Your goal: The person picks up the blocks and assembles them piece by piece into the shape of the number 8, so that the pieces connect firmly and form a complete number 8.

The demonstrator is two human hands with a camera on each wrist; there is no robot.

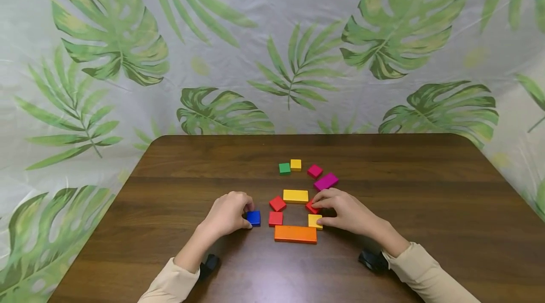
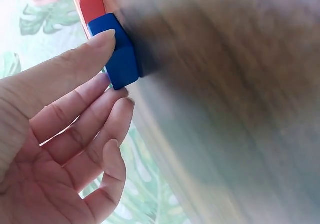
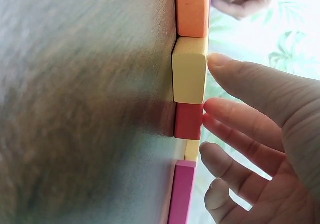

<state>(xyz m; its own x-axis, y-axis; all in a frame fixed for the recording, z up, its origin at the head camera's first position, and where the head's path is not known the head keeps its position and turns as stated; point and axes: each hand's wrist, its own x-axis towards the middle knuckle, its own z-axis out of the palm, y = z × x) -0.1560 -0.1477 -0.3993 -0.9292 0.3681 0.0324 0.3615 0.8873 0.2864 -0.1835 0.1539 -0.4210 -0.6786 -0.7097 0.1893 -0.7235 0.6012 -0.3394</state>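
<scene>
My left hand [image 1: 227, 213] pinches a small blue square block [image 1: 254, 218] between thumb and fingertips; its thumb [image 2: 102, 42] presses on the block's side in the left wrist view. On the right, my right hand [image 1: 348, 212] lies over two blocks with loosely bent fingers. Its thumb touches a yellow square block [image 3: 189, 77], and its fingertips touch a red block [image 3: 188, 120]. An orange rectangular block [image 1: 295, 234] lies in front of the yellow square. Two red square blocks [image 1: 276, 219] stand between the blue block and the right-hand group.
A long yellow block [image 1: 295, 196] lies behind, between the red blocks. Farther back are a magenta block [image 1: 326, 181], a crimson block [image 1: 315, 171], a green block [image 1: 284, 168] and a small yellow block [image 1: 295, 165]. All lie on a brown wooden table [image 1: 426, 189] before a leaf-patterned cloth.
</scene>
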